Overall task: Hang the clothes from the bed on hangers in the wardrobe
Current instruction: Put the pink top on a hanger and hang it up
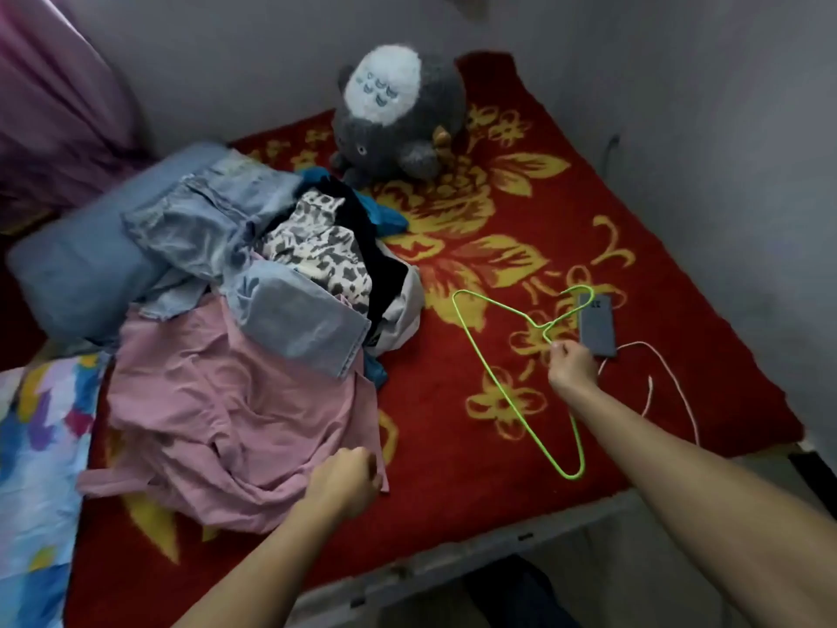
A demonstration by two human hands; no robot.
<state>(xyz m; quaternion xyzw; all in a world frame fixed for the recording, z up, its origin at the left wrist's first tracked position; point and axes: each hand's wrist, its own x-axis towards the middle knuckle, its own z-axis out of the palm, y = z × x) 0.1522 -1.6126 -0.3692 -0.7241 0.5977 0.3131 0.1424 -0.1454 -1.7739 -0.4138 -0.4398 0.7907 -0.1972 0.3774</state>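
A heap of clothes lies on the left half of the bed [453,446], which has a red cover with yellow flowers. On top and nearest me is a pink garment [217,401]. Behind it are light blue jeans [213,219] and a leopard-print piece [312,247]. My left hand [344,482] is closed on the pink garment's near edge. My right hand [570,364] pinches the neck of a thin green wire hanger [502,383], which lies on the bed right of the heap. No wardrobe is in view.
A grey plush toy [398,115] sits at the back of the bed. A dark phone [598,324] with a pale cable [675,392] lies by my right hand. A blue pillow [77,274] and a patterned blanket [40,469] are at the left. Walls close the back and right.
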